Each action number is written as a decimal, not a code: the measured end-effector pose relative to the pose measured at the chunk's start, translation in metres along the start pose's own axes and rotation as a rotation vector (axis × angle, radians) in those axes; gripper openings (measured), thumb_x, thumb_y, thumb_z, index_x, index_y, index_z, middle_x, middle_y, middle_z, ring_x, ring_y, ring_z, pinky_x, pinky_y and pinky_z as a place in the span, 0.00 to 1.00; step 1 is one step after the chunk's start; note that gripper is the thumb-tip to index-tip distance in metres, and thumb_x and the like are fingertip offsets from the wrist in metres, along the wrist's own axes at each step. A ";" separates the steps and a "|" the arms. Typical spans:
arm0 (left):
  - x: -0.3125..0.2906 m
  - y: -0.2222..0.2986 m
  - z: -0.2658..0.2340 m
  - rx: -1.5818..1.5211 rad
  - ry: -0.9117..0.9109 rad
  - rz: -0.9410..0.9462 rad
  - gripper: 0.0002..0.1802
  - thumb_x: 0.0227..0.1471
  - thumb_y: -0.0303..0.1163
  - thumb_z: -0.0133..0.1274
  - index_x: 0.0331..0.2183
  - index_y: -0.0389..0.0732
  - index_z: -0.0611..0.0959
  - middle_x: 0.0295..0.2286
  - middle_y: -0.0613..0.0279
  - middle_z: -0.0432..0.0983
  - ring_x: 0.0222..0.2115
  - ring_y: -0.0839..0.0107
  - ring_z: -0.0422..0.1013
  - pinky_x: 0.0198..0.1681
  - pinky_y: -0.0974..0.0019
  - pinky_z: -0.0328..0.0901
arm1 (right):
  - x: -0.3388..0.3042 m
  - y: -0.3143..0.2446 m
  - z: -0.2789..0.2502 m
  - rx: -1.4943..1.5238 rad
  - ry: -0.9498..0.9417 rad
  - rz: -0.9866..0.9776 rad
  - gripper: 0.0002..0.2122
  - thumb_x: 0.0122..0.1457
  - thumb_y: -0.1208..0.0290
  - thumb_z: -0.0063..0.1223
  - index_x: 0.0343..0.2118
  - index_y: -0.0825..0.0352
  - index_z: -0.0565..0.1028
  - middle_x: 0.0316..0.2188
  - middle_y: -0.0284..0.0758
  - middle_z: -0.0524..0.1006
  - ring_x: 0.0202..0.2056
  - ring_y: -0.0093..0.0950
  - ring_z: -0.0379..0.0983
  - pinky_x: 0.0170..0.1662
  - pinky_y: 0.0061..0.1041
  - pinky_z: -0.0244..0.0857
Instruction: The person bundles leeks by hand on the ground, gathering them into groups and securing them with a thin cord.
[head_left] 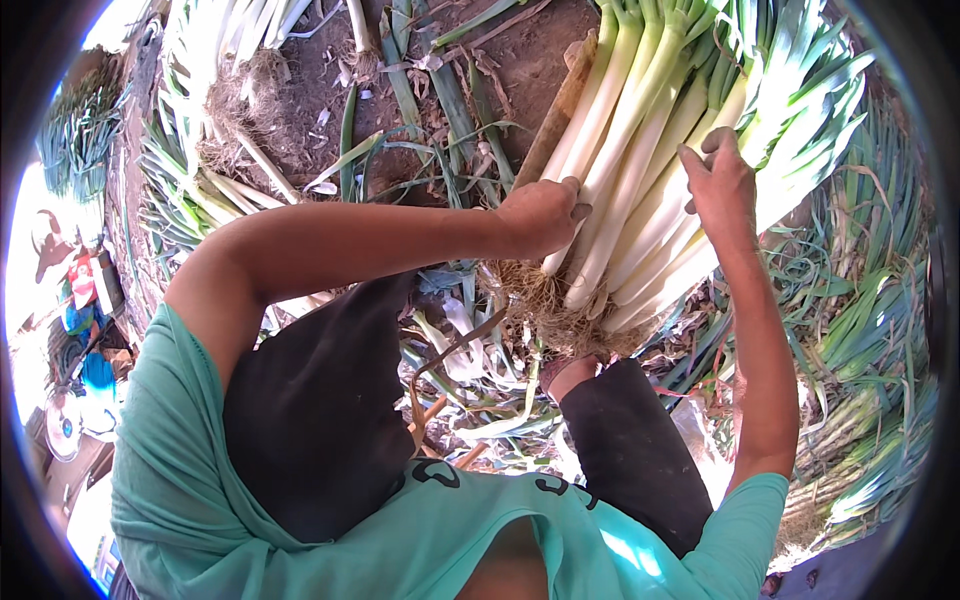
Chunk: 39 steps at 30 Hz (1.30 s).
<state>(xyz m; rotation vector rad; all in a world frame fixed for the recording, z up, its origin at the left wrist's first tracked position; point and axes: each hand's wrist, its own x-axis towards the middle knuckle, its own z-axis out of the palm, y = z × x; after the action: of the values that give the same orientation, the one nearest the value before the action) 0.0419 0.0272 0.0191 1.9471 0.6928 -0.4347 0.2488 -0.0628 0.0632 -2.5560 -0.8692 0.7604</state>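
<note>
A large bundle of leeks (pixel 640 190) lies in front of me, white stalks toward me and green leaves fanning out at the far right. Its hairy roots (pixel 560 310) hang at the near end, above my foot. My left hand (pixel 540 218) is closed at the left edge of the bundle, thumb and fingers around a white leek stalk; part of its grip is hidden. Over the right side of the bundle, my right hand (pixel 722 188) has its fingers apart and partly bent, close to the stalks. Whether its fingertips touch them is hard to tell.
A wooden board (pixel 560 115) shows along the bundle's left side. More leeks (pixel 225 110) with roots lie at the far left on bare soil (pixel 310 100). Leaf piles (pixel 870 290) cover the right side. Leaf scraps (pixel 470 350) litter the ground between my legs. A fan (pixel 64 425) stands at far left.
</note>
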 end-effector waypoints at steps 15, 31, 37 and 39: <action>0.014 0.001 -0.029 0.355 0.038 0.116 0.42 0.52 0.54 0.49 0.48 0.24 0.56 0.16 0.48 0.70 0.19 0.52 0.72 0.23 0.56 0.67 | 0.003 0.011 -0.001 0.467 0.084 0.098 0.24 0.50 0.68 0.56 0.48 0.73 0.62 0.27 0.39 0.75 0.13 0.22 0.65 0.15 0.20 0.60; 0.019 -0.011 -0.024 0.345 0.070 0.221 0.38 0.53 0.55 0.47 0.49 0.31 0.58 0.25 0.40 0.74 0.24 0.46 0.73 0.27 0.51 0.68 | -0.014 -0.034 0.037 0.609 -0.123 0.098 0.24 0.54 0.65 0.54 0.49 0.72 0.59 0.32 0.42 0.74 0.23 0.26 0.72 0.18 0.22 0.67; 0.016 -0.016 -0.022 0.349 0.127 0.201 0.38 0.52 0.55 0.48 0.49 0.33 0.58 0.23 0.43 0.74 0.24 0.49 0.74 0.27 0.52 0.68 | -0.023 -0.028 0.036 0.768 -0.087 0.034 0.21 0.56 0.65 0.49 0.49 0.72 0.61 0.34 0.42 0.73 0.28 0.26 0.72 0.19 0.22 0.68; 0.018 -0.016 -0.024 0.368 0.074 0.181 0.39 0.52 0.55 0.48 0.49 0.31 0.58 0.20 0.43 0.73 0.23 0.51 0.74 0.27 0.53 0.69 | -0.017 -0.005 0.042 0.709 0.022 -0.018 0.21 0.56 0.65 0.49 0.48 0.72 0.62 0.32 0.40 0.73 0.27 0.25 0.71 0.20 0.21 0.68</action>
<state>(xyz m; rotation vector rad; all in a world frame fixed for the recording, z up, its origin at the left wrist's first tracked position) 0.0458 0.0591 0.0087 2.3606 0.5012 -0.4008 0.2104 -0.0641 0.0387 -1.9181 -0.4884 0.8453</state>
